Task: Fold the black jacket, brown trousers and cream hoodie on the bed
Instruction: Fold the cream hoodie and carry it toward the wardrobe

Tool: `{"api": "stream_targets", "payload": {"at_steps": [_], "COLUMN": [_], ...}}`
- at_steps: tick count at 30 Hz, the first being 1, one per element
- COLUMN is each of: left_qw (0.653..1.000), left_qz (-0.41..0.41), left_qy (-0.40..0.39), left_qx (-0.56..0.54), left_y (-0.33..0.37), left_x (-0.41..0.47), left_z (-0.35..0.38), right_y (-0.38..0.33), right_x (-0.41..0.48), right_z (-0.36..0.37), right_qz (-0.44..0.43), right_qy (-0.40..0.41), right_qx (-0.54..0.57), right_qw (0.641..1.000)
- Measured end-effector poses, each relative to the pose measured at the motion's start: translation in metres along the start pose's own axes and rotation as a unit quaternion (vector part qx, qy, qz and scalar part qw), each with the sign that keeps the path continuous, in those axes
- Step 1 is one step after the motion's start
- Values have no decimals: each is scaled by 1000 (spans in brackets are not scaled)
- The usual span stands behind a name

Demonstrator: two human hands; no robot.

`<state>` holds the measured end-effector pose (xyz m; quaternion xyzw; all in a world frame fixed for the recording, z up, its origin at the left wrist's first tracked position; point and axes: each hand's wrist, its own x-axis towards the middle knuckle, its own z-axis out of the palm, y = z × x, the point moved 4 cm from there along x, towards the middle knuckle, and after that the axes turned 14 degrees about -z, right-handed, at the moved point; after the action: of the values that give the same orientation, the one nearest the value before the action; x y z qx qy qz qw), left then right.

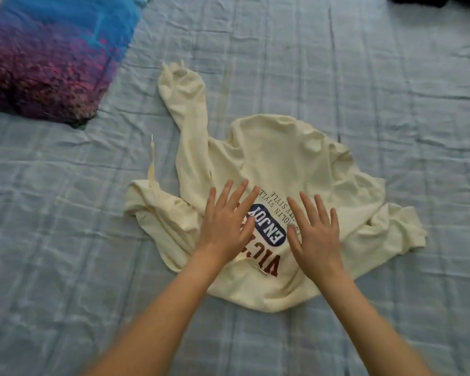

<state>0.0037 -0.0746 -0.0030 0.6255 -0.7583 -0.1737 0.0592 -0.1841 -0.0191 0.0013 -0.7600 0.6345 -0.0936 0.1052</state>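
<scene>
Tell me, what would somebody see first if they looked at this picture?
First, the cream hoodie lying crumpled in the middle of the blue checked bed sheet, its printed letters facing up. Two hands are spread flat on that print: the left hand and the right hand. After that, the bright purple and blue pillow at the top left corner catches the eye.
</scene>
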Motion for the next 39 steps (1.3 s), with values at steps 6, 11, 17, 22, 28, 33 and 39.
{"api": "stream_targets", "payload": {"at_steps": [6, 11, 17, 22, 28, 33, 39], "left_qw": [996, 997, 994, 993, 989, 977, 975], "left_qz": [-10, -6, -29, 48, 62, -155, 10], "left_qy": [-27, 18, -51, 111, 131, -136, -219], "left_qx": [87, 78, 94, 14, -41, -57, -29], "left_y": [-24, -32, -23, 2, 72, 51, 52], "left_x": [48, 57, 49, 111, 282, 333, 278], "left_z": [143, 174, 152, 87, 36, 84, 94], "right_y": [64, 73, 62, 125, 231, 256, 222], "right_x": [30, 35, 39, 99, 154, 126, 69], "right_z": [127, 155, 135, 42, 21, 56, 41], "right_qz": [15, -7, 5, -36, 152, 196, 54], "right_qy": [-92, -32, -124, 135, -3, -58, -12], "right_qx": [-71, -116, -77, -60, -61, 35, 51], "right_qw": [993, 993, 989, 988, 986, 978, 997]}}
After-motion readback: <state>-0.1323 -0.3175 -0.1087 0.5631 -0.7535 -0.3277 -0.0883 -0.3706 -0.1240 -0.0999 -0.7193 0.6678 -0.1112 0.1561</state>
